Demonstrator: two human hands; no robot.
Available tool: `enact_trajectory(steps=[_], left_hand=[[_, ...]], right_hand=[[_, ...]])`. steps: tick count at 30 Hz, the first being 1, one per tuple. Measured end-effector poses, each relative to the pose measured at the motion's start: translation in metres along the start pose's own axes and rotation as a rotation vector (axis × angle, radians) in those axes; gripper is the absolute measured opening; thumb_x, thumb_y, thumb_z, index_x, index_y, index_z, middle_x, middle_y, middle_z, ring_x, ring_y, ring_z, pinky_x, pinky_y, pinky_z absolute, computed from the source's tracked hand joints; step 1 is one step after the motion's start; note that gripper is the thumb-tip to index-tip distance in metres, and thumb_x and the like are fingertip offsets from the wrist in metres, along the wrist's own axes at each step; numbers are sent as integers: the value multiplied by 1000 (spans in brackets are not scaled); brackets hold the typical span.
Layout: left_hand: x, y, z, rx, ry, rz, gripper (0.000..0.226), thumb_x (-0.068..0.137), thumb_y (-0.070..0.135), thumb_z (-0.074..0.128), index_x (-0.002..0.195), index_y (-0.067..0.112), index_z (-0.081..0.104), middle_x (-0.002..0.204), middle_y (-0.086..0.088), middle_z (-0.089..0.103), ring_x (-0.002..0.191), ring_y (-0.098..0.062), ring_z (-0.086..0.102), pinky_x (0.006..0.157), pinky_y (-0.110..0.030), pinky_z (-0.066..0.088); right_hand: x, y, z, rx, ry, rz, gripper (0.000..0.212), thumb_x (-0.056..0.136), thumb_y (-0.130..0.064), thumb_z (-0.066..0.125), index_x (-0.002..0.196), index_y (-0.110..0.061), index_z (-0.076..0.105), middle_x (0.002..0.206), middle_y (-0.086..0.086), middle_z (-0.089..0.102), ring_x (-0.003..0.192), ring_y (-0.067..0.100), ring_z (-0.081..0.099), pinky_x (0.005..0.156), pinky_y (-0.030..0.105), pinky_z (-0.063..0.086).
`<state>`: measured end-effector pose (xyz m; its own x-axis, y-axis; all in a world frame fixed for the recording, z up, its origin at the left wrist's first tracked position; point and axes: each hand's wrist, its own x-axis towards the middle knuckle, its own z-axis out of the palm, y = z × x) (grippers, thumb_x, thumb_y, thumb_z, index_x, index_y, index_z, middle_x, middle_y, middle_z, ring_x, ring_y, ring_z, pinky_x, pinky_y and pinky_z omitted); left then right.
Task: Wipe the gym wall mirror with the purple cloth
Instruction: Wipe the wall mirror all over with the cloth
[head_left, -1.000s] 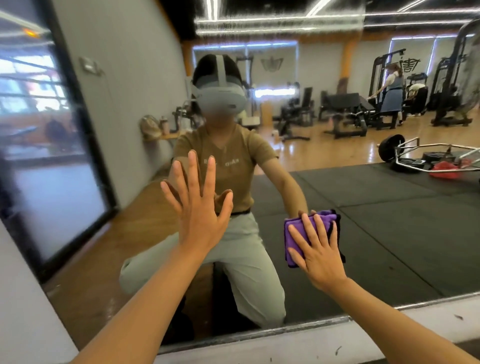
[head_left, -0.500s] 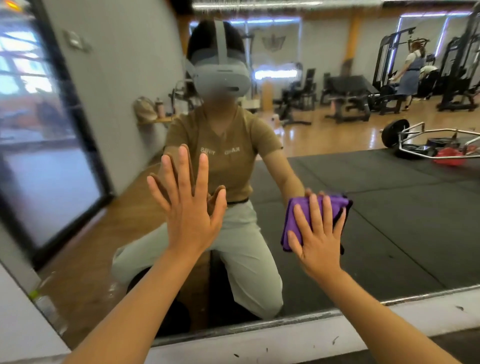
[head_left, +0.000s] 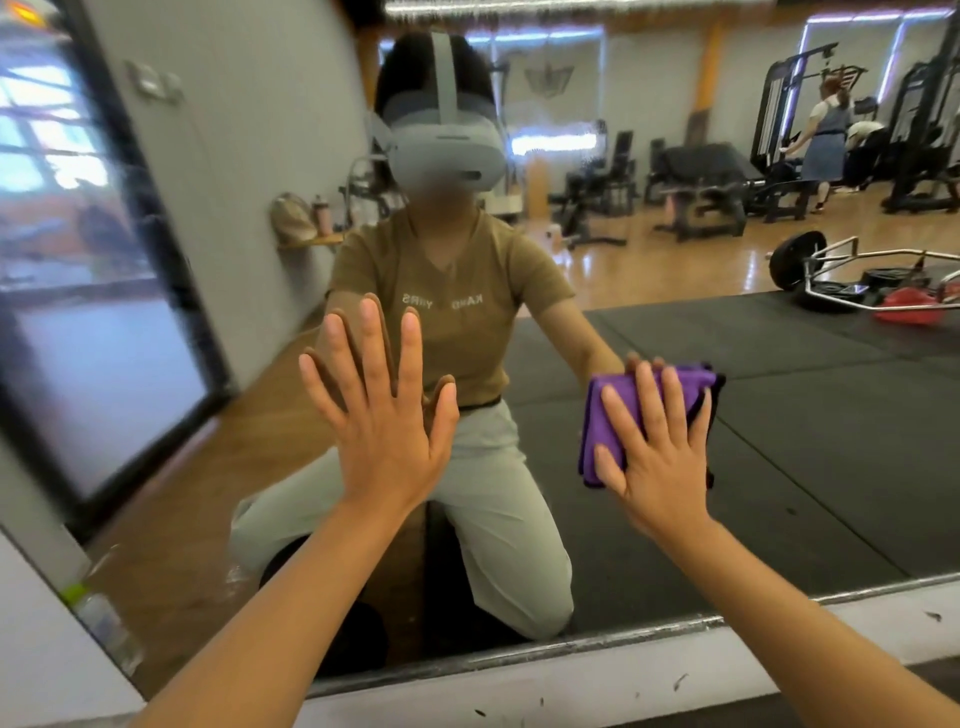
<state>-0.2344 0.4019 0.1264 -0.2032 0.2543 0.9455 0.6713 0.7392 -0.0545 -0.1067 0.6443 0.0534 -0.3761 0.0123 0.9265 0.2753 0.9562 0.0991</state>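
The wall mirror (head_left: 779, 441) fills most of the view and reflects a kneeling person and the gym behind. My left hand (head_left: 387, 421) lies flat on the glass with its fingers straight and spread. To its right, my right hand (head_left: 657, 457) presses a folded purple cloth (head_left: 605, 415) against the mirror with straight fingers. The palm covers much of the cloth; its purple left part and top edge show around the fingers.
The mirror's lower metal edge (head_left: 649, 636) meets a white wall base (head_left: 571, 686) with dark scuffs. A clear plastic bottle with a green cap (head_left: 98, 618) stands at the lower left. Reflected are weight machines, a barbell frame and another person far off.
My right hand has slid the purple cloth slightly upward on the glass. The view has tilted down and moved closer. My left hand stays flat on the mirror.
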Motion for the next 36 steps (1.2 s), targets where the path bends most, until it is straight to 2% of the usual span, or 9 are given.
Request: enact_trajectory(steps=[4, 9, 11, 16, 21, 26, 30, 33, 36], left_hand=[[-1, 1, 0, -8, 5, 5, 71, 104, 47, 40, 159, 11, 14, 162, -24, 16, 148, -49, 14, 117, -69, 8], [-1, 1, 1, -5, 18, -2, 71, 103, 47, 40, 159, 11, 14, 162, -24, 17, 148, -49, 15, 118, -67, 7], [-1, 2, 1, 5, 22, 2, 71, 103, 46, 41, 159, 11, 15, 162, -24, 17, 148, -50, 17, 119, -66, 5], [0, 1, 1, 1, 18, 20, 72, 103, 44, 43, 159, 9, 15, 162, -24, 15, 148, -50, 15, 121, -62, 2], [0, 2, -2, -10, -13, 20, 74, 103, 44, 44, 159, 9, 11, 162, -25, 13, 148, -51, 13, 120, -64, 6], [-3, -1, -7, -62, -49, 41, 73, 103, 41, 46, 160, 10, 13, 165, -24, 10, 151, -45, 4, 123, -58, 3], [-26, -2, -6, -64, -88, 105, 69, 102, 39, 47, 160, 16, 18, 166, -16, 8, 154, -38, 1, 124, -55, 4], [-45, -4, -2, -54, -113, 122, 67, 102, 39, 44, 160, 18, 17, 167, -10, 3, 155, -34, -1, 124, -55, 5], [-54, -5, 2, -55, -117, 117, 66, 103, 40, 42, 160, 20, 15, 168, -7, -2, 155, -32, -4, 124, -52, 1]], right_hand=[[50, 4, -14, 6, 50, 50, 69, 101, -47, 34, 162, -32, 4, 169, 0, -3, 156, 22, -7, 123, 54, -2], [15, -4, 4, -10, 114, 49, 63, 105, -50, 26, 162, -29, 10, 170, 0, -4, 156, 26, 0, 123, 56, 1], [-22, -6, 15, -14, 67, 5, 62, 106, -51, 23, 162, -29, 10, 170, 2, -1, 156, 28, 1, 124, 56, -1], [-117, -3, 30, -118, -175, -132, 58, 109, -49, 12, 162, -29, 1, 170, 6, -5, 156, 31, -5, 121, 57, -1], [-124, 3, 28, -132, -262, -155, 57, 109, -49, 10, 162, -30, 1, 170, 5, -6, 156, 30, -6, 122, 55, -3], [-44, 2, 11, -63, -105, -113, 52, 108, -50, 19, 157, -31, 19, 170, 3, -6, 156, 24, -3, 123, 53, -3], [26, -1, -6, 10, 11, -37, 61, 102, -48, 35, 158, -31, 17, 166, 7, 2, 156, 20, -6, 123, 53, -4], [22, -8, 0, 16, 75, -13, 62, 105, -46, 30, 161, -30, 10, 169, 3, -3, 156, 23, -5, 123, 55, -4], [-32, -15, 21, 19, 53, -44, 60, 107, -45, 26, 162, -28, 9, 170, 1, -2, 156, 27, -1, 123, 58, -2]])
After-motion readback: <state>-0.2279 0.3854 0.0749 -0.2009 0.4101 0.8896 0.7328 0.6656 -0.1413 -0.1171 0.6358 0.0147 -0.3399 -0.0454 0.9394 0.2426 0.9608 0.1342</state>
